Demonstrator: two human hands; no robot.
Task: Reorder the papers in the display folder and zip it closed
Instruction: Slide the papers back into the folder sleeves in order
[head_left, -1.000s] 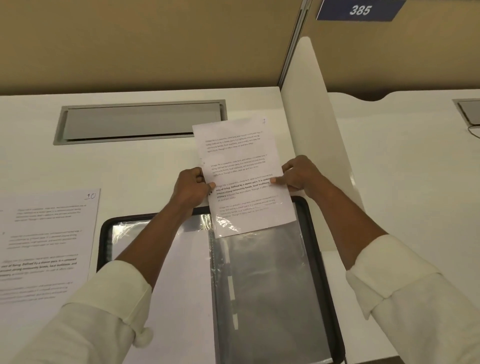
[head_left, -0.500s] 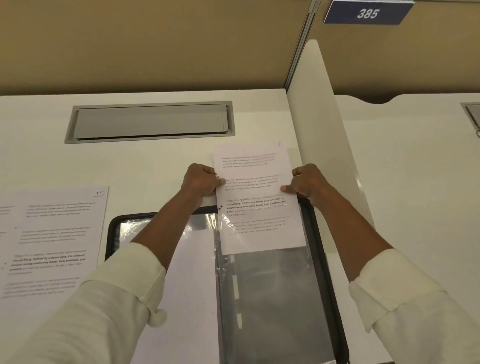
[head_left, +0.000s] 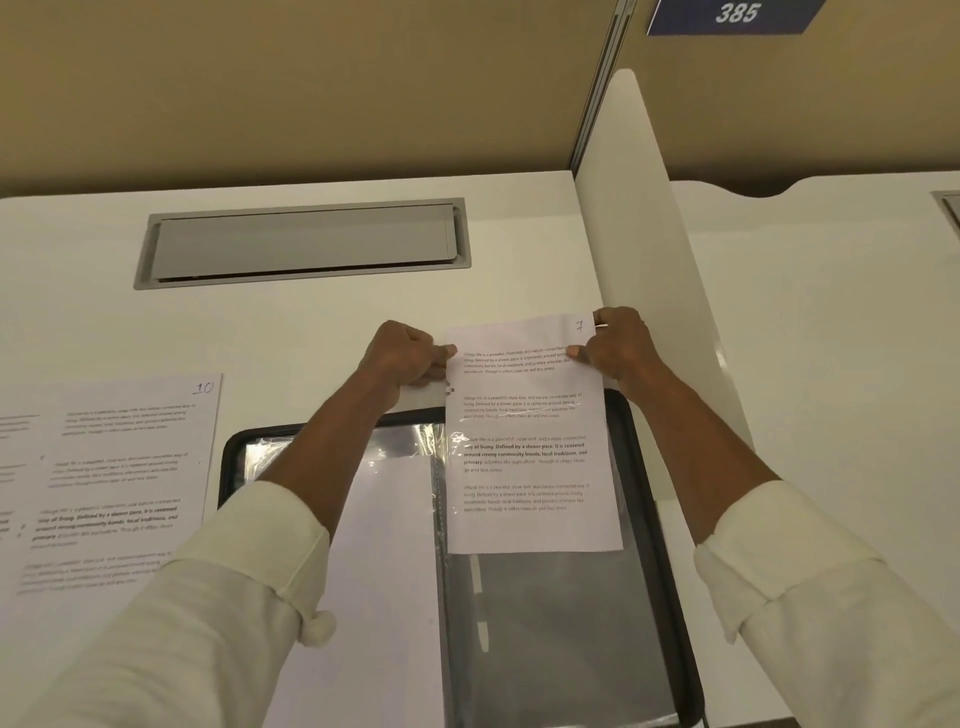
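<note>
The display folder (head_left: 228, 467) lies open on a white desk (head_left: 311, 332), its black zipped rim toward the person. A printed sheet marked 7 (head_left: 524, 457) sits over the folder's right-hand clear pocket (head_left: 550, 623). Glare from the plastic crosses the sheet's lower half, and its top reaches past the folder's far edge onto the desk.

The left hand (head_left: 410, 358) is curled and pinches at the sheet's left edge near the top. Whether it also grips the pocket's plastic cannot be told. The right hand (head_left: 618, 348) pinches the sheet's top right corner, beside the 7.

A blank white page (head_left: 384, 571) fills the left pocket. A second sheet marked 10 (head_left: 130, 467) lies flat on the desk left of the folder. Beyond the hands is a grey hatch (head_left: 306, 241), and to the right a white divider (head_left: 639, 234) under a sign reading 385 (head_left: 735, 13).
</note>
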